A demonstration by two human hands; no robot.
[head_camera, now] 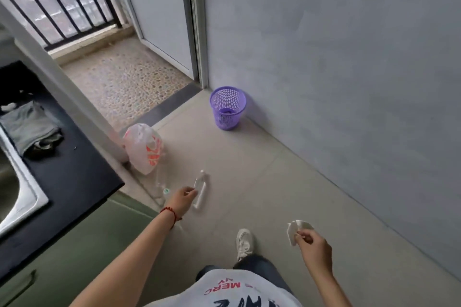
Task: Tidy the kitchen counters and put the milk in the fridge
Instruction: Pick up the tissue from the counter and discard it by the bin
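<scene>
My left hand [183, 200], with a red string bracelet on the wrist, reaches out over the floor and pinches a clear empty plastic bottle [200, 188] by its side; the bottle is blurred. My right hand [314, 244] is lower right and grips a crumpled white tissue [294, 228] between its fingertips. A purple mesh waste basket [227, 107] stands on the floor against the grey wall, well ahead of both hands. The black counter [74, 182] with a steel sink [17, 197] is at the left. No milk is in view.
A tied white and orange plastic bag [144, 148] sits on the floor by the counter's end, with a second clear bottle with a green cap [162, 190] beside it. A grey cloth [30, 127] lies on the counter. A pebbled balcony floor [129, 82] and railing lie beyond the doorway.
</scene>
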